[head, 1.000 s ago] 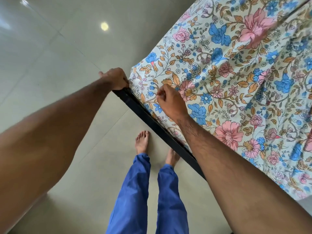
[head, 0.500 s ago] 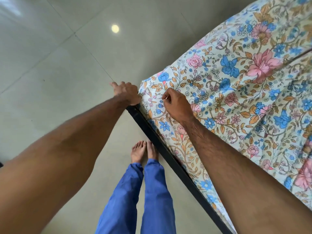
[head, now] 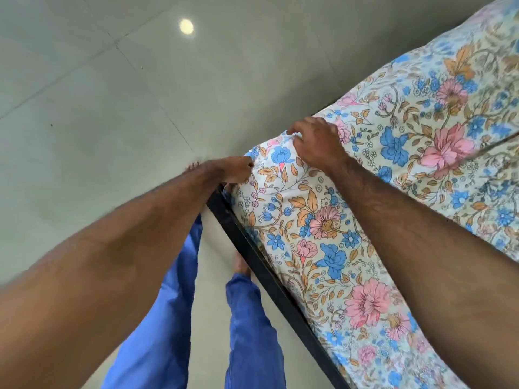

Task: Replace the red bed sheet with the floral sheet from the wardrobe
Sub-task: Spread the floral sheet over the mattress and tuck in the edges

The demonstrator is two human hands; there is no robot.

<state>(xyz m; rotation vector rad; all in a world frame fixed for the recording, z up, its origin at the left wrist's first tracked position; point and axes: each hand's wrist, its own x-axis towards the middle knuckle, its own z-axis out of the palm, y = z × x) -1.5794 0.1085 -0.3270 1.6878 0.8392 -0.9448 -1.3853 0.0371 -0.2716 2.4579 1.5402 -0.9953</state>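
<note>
The floral sheet [head: 323, 242], white with pink and blue flowers and orange leaves, covers the mattress on the right of the view. At the mattress corner my left hand [head: 231, 170] grips the sheet's edge just above the black bed frame [head: 252, 254]. My right hand [head: 316, 143] lies on top of the same corner, its fingers curled into a pinch of the cloth. No red sheet is in view.
Glossy grey floor tiles [head: 112, 108] fill the left and top, with a ceiling light's reflection [head: 186, 26]. My legs in blue trousers [head: 168, 318] and bare feet stand close beside the frame's long rail.
I have stepped along the frame toward the corner. My right hand has moved from the sheet's side up onto the corner top. My left hand stays at the corner edge.
</note>
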